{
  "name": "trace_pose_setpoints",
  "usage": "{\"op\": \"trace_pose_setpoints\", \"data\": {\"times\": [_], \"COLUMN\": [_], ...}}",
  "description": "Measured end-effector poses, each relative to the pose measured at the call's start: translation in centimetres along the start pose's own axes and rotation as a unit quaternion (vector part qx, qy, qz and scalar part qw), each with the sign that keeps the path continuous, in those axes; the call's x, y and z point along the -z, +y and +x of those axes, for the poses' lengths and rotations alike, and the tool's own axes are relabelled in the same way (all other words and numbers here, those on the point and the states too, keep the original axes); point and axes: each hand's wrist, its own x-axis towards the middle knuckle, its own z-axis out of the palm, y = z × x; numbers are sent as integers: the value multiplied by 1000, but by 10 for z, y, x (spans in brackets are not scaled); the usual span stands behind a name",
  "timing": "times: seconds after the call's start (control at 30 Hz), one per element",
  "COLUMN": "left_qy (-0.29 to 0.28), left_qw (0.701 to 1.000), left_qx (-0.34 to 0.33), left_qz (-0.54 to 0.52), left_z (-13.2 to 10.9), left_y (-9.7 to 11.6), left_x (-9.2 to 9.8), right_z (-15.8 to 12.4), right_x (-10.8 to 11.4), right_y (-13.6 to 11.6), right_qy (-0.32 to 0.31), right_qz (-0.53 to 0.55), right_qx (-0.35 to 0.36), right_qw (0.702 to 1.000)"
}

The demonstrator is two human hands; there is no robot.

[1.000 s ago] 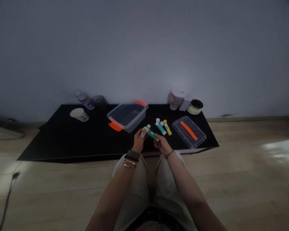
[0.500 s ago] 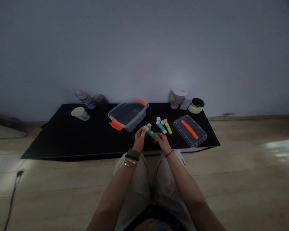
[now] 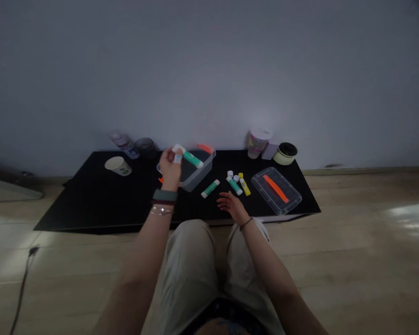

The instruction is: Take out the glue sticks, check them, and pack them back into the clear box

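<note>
My left hand (image 3: pixel 171 165) is raised over the clear plastic box (image 3: pixel 199 177), its fingers closed round one end of a green-and-white glue stick (image 3: pixel 192 158). That glue stick points to the right, above the box's opening. A small pale patch shows by the left thumb; I cannot tell what it is. My right hand (image 3: pixel 232 205) hovers near the table's front edge, fingers apart and holding nothing. Just left of it, a second green glue stick (image 3: pixel 210 189) lies on the black table. Beyond it lie a teal glue stick (image 3: pixel 234 185), a yellow glue stick (image 3: pixel 245 187) and loose caps (image 3: pixel 236 178).
A clear lid (image 3: pixel 258 186) with an orange handle lies at right on the black table (image 3: pixel 125 209). Behind stand a patterned cup (image 3: pixel 257 143) and a cream pot (image 3: pixel 284 158). At left are a paper cup (image 3: pixel 117 165), a bottle (image 3: pixel 125 145) and a dark glass jar (image 3: pixel 145 148).
My left hand has moved up and left, carrying a glue stick over the box. My right hand has let go, and a green glue stick now lies on the table between the hands.
</note>
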Motion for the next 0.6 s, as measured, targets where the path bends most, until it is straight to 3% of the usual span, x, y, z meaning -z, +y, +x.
{"op": "trace_pose_setpoints", "data": {"times": [0.1, 0.23, 0.47, 0.6], "left_qy": [-3, -93, -255, -290], "left_qw": [981, 899, 743, 695], "left_qx": [-5, 26, 59, 74], "left_qz": [195, 428, 616, 654], "left_z": [37, 48, 54, 57], "left_y": [8, -2, -36, -45], "left_x": [8, 16, 17, 15], "right_z": [-1, -2, 1, 1], "right_x": [-3, -6, -6, -8], "right_y": [6, 11, 10, 9], "right_qy": [-16, -40, -35, -43], "right_qz": [-36, -61, -66, -59], "right_qx": [-8, -11, -8, -9], "right_qw": [999, 997, 997, 997]}}
